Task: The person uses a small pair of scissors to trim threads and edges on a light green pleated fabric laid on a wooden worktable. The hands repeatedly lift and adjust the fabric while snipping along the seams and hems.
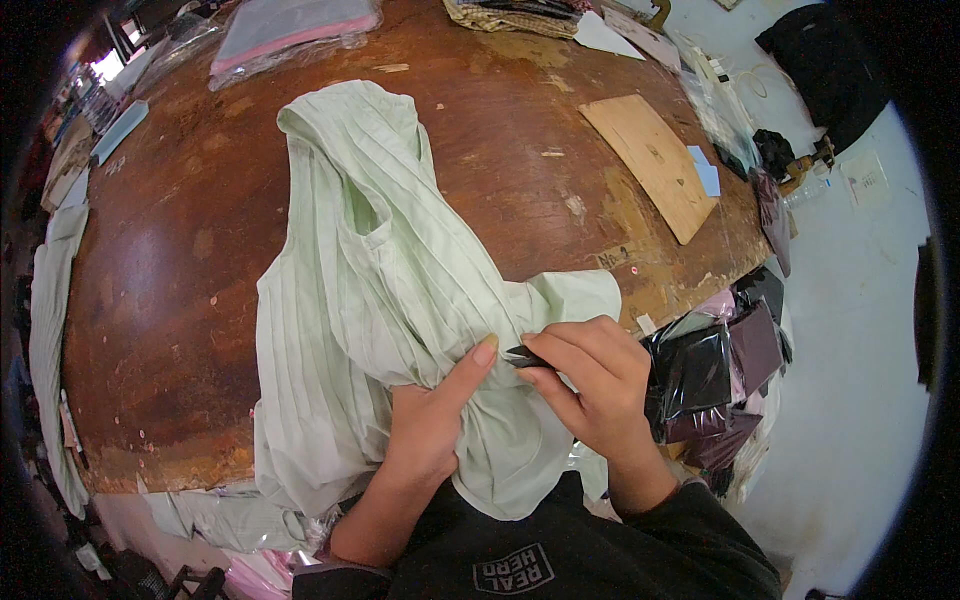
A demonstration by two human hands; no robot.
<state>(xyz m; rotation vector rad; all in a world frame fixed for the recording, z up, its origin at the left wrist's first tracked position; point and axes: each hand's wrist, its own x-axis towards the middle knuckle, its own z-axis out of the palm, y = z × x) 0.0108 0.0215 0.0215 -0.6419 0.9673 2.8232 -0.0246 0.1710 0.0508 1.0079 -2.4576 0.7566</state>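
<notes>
A pale green pleated garment (330, 230) with a small placket opening lies across the table's near edge and hangs down toward my lap. My left hand (430, 420) grips its cloth, the thumb pressed on top and the fingers hidden underneath. In my right hand (595, 380) a small black pointed tool (522, 356) is pinched between thumb and fingers. Its tip meets the cloth just beside my left thumb. Most of the tool is covered by my fingers, so its exact kind cannot be made out.
The garment rests on a worn brown wooden table (160, 300). A tan board (655, 160) lies at the right, with a light blue card (704, 170) beside it. Clear plastic bags (290, 35) and folded cloth (515, 18) sit at the far edge. Dark wrapped packages (695, 370) are piled at right.
</notes>
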